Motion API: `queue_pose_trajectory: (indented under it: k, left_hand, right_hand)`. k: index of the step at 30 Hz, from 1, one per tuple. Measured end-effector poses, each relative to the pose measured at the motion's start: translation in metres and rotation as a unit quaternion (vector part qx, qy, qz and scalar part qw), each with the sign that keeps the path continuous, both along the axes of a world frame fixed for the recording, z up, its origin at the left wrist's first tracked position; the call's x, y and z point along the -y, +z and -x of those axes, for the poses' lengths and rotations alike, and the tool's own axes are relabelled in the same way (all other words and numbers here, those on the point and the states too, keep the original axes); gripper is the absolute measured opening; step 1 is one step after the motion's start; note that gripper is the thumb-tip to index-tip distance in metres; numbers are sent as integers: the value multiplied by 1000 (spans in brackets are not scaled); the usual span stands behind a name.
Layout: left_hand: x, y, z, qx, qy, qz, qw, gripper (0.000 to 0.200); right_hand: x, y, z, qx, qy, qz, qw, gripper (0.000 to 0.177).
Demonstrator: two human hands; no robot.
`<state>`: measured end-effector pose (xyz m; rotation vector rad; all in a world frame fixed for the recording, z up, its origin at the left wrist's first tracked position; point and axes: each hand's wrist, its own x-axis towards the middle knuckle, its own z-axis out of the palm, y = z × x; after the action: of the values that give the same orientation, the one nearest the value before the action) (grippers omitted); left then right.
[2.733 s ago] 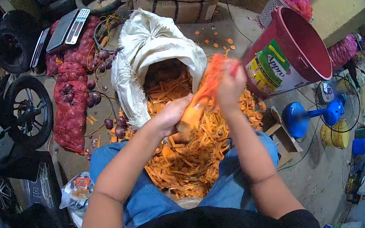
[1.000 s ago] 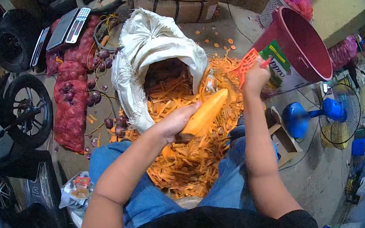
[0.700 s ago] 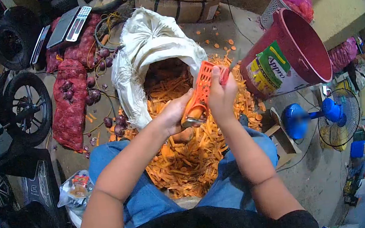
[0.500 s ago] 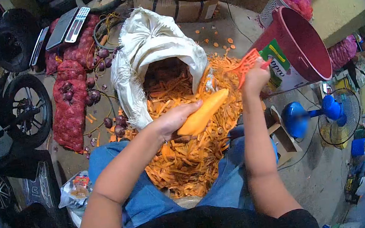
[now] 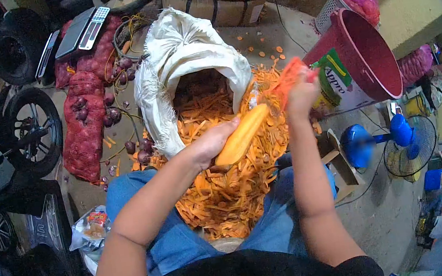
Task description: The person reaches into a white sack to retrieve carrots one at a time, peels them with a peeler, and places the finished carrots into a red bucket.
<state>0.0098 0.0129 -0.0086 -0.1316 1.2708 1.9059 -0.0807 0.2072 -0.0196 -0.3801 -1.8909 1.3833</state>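
A smooth orange carrot [image 5: 242, 137] lies slanted in my left hand [image 5: 215, 142], whose fingers wrap its near left side. My right hand [image 5: 302, 97] is closed on the handle of a red peeler [image 5: 290, 79], which is blurred by motion just beyond the carrot's upper right end. Peeler and carrot are apart. Beneath both hands spreads a heap of orange peelings [image 5: 229, 199], reaching into the mouth of a white woven sack [image 5: 155, 102].
A dark red bucket [image 5: 354, 57] leans at the right, near a blue fan [image 5: 401, 132] and an open cardboard box [image 5: 344, 168]. Red net sacks of onions [image 5: 84, 129] lie left, with a scale [image 5: 76, 34] above. Motorbike wheels [image 5: 33, 130] stand far left.
My right hand and the peeler have shifted slightly left and down. The carrot has turned a little in my left hand.
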Motion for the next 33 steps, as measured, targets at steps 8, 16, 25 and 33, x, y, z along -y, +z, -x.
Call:
queue_pose_trajectory:
  k: [8, 16, 25, 33]
  left_hand:
    - [1, 0, 11, 49, 66, -35, 996, 34]
    - [-1, 5, 5, 41, 35, -55, 997, 35]
    - [-2, 2, 12, 76, 120, -117, 983, 32]
    - [-4, 15, 1, -35, 28, -36, 998, 33]
  right_hand:
    - [69, 31, -51, -1, 186, 14, 982, 18]
    - [22, 4, -8, 17, 46, 44, 998, 25]
    - [72, 22, -52, 14, 224, 23, 974, 19]
    - [22, 6, -4, -64, 65, 106, 990, 19]
